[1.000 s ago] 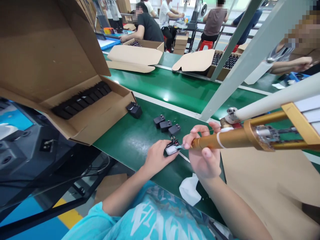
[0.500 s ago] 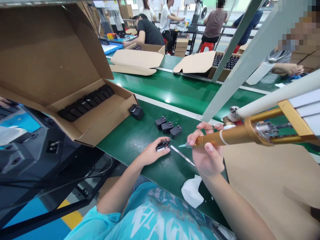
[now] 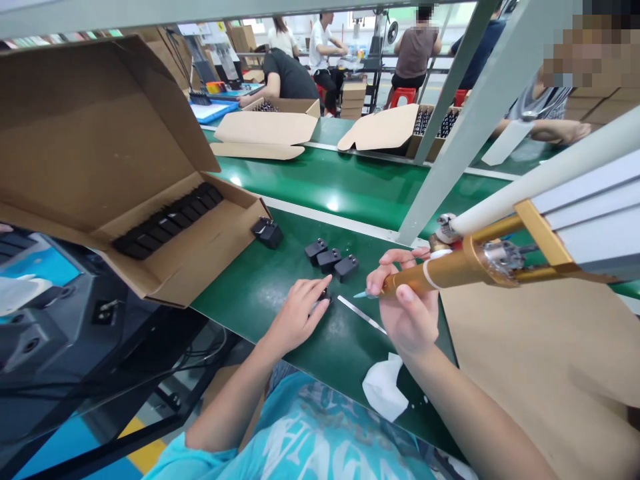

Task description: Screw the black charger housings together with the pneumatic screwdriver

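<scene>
Our left hand (image 3: 300, 317) lies low over a dark block (image 3: 326, 295) on the green worktop (image 3: 250, 293), its fingers and thumb reaching around the near side; most of the block is hidden, so we cannot tell whether it is gripped or only touched. Our right hand (image 3: 409, 320) is wrapped around the front of a gold-coloured tool (image 3: 453, 267), thumb on the near side and fingers over the top. The tool's pale blue tip (image 3: 361, 294) points left, towards the left hand, and stands apart from the dark block. Below the tip we see a narrow white strip (image 3: 356, 310) slanting across the worktop, and nearer to us a crumpled white paper (image 3: 384, 388). Just beyond the left hand, three black plug blocks (image 3: 329, 260) sit close together in a slanting row, prongs up. Further left, another black block (image 3: 269, 233) stands just beside the corner of an open cardboard box (image 3: 210, 257), in which a row of black pieces (image 3: 170, 223) runs along the back. To our right lies a brown cardboard sheet (image 3: 530, 347). Past the worktop, a person in a dark shirt (image 3: 297, 77) leans forward.
</scene>
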`<state>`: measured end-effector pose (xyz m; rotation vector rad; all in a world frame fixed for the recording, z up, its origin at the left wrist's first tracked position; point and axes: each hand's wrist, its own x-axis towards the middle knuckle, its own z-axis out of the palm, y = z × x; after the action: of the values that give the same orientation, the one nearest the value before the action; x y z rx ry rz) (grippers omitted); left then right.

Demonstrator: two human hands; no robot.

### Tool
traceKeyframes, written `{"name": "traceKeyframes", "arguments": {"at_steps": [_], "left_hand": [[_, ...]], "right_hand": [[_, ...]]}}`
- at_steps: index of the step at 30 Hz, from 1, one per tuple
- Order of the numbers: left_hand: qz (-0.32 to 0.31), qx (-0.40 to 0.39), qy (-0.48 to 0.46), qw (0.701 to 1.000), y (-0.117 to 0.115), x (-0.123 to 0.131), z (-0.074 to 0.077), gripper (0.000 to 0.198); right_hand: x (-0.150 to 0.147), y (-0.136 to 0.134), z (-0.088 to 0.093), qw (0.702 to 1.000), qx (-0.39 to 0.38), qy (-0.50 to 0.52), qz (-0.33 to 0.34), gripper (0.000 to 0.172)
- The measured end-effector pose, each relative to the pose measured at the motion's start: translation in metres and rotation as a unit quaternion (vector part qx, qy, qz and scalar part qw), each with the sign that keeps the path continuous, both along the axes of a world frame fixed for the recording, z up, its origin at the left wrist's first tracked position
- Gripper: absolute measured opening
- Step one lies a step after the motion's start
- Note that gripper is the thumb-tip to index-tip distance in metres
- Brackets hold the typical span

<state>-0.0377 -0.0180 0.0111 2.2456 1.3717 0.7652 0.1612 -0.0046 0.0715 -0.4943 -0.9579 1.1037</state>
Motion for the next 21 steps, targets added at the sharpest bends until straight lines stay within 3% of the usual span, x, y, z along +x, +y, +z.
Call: {"name": "traceKeyframes", "arguments": {"at_steps": [9,16,18,21], "left_hand": [[0.079,0.061,-0.062,0.993,-0.006,0.015,-0.016,0.016],[0.127,0.020,-0.144,0.981,-0.007,0.020,-0.025,0.009],[0.121,-0.005,-0.152,0.981,-0.005,0.016,-0.024,0.010],[0.049,-0.052,-0.141,0.988,0.003,0.005,-0.018,0.014]], "right_hand": [[0.002,0.000,-0.002,1.000,0.003,0.004,0.011,0.034],[0.002,0.001,-0.002,1.000,0.000,0.006,0.019,0.032],[0.002,0.001,-0.003,1.000,0.001,0.006,0.023,0.032],[0.003,0.001,-0.004,0.999,0.009,0.018,0.033,0.033]]}}
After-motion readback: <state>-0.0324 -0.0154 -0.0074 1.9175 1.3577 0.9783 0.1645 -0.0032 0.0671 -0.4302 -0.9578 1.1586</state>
